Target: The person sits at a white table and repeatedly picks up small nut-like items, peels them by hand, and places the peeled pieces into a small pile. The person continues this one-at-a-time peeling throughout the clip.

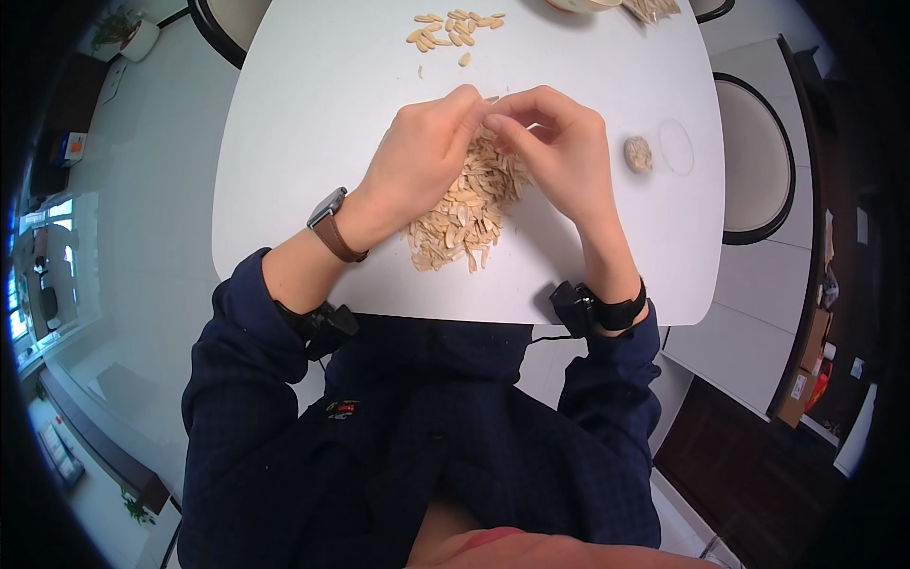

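My left hand (pixel 428 153) and my right hand (pixel 558 149) meet above a white table (pixel 284 142), fingertips together. They pinch a small seed, mostly hidden by the fingers; only a sliver (pixel 490 99) shows beyond them. Below and between the hands spreads a heap of split pale-brown seed hulls (pixel 462 217), apparently pumpkin seeds. Farther off on the table lies a loose group of whole seeds (pixel 458 28), with a single seed (pixel 464 60) apart from it. To the right of my right hand stands a clear plastic cup (pixel 675 147), with greyish kernels (pixel 638 154) at its bottom.
At the table's far side are a bowl (pixel 583 4) and a bag (pixel 652 8), both cut off by the frame. A chair (pixel 753 158) stands against the right edge, another chair (pixel 231 28) at the far left. Black devices (pixel 330 331) are strapped to both forearms, with thin cables.
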Tool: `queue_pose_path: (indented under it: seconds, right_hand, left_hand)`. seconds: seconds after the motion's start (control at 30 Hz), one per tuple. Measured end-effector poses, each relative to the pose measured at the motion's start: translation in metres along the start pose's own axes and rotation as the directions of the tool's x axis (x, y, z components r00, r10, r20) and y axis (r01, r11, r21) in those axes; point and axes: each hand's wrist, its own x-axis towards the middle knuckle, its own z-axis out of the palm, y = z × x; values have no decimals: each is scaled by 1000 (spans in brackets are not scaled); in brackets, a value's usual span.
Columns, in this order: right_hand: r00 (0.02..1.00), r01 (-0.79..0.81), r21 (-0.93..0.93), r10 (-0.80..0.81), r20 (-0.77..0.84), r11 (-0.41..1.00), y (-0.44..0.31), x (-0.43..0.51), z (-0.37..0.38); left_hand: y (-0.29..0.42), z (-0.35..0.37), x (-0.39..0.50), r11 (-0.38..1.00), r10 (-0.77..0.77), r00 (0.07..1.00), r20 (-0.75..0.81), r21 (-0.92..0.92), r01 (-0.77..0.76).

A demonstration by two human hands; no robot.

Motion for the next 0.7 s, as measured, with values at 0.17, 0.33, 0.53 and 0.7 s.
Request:
queue_pose_path:
  seconds: [0.17,0.33,0.53,0.7]
  right_hand:
    - [973,183,-273,-213,-87,944,0,1,-11]
    - [982,-166,-536,188,-12,828,14,8,-64]
    - [994,-17,-616,80,76,788,29,20,-60]
    - [894,447,-546,-344,286,709,35,65,-14]
  left_hand:
    - [-3,0,1,994,-24,999,36,105,20]
    - [-3,-5,1,969,-45,994,99,247,20]
    - [-4,-9,4,985,-55,998,28,163,49]
    - [-13,-7,9,993,-103,985,-140,-77,92]
